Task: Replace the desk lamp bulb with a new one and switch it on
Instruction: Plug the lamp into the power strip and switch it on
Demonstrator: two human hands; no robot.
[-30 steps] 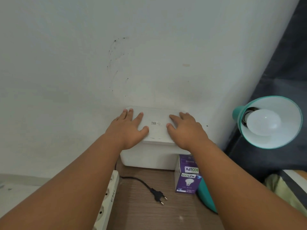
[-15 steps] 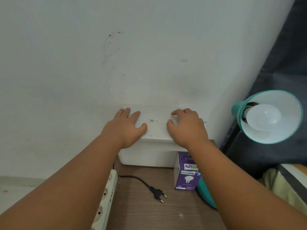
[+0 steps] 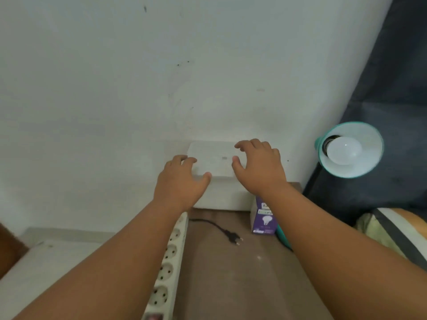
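Note:
A teal desk lamp shade (image 3: 365,167) faces me at the right, with a white bulb (image 3: 344,150) screwed into it, unlit. The lamp's teal base (image 3: 283,237) peeks out behind my right forearm. A purple bulb box (image 3: 264,220) stands upright on the brown desk (image 3: 231,273). The black plug (image 3: 234,237) lies loose on the desk, not in any socket. My left hand (image 3: 182,183) and my right hand (image 3: 260,167) hover over the white box (image 3: 216,162) by the wall, fingers curled and apart, holding nothing.
A white power strip (image 3: 168,269) with several sockets runs along the desk's left edge. A white wall rises behind the desk. Dark fabric (image 3: 392,88) hangs at the right, and a striped cushion (image 3: 392,232) lies below it.
Both hands, flat on the white box's lid a second ago, have lifted off it and curled. The camera has tilted, so everything sits lower in view.

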